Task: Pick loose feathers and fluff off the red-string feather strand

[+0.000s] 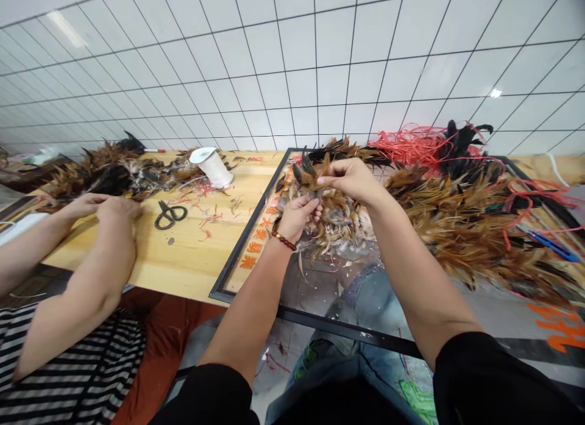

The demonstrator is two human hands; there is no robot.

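Feathers (305, 174), a soft brown-and-black tuft, point lengthwise toward the white tiled wall (292, 77), over the black-framed glass desk (320, 325). They jut beyond the left hand's (295, 217) curled, closed grip; the right hand (351, 178) pinches them higher up.

A wall of glossy white tiles (295, 53) is stretching from 9 o'clock over 12 to 3, its thin dark grout lines forming a grid. A long streak of light (66, 28) is glaring at 10 o'clock, and a small bright spot (495, 93) is gleaming at 2. Below, a pale wooden tabletop (194, 254) is showing its grain towards 8 and 9. A black-framed glass surface (315, 285) is displaying orange characters (254, 247) at 8 o'clock and 4. Light-coloured floor (292, 339) is appearing at 6.
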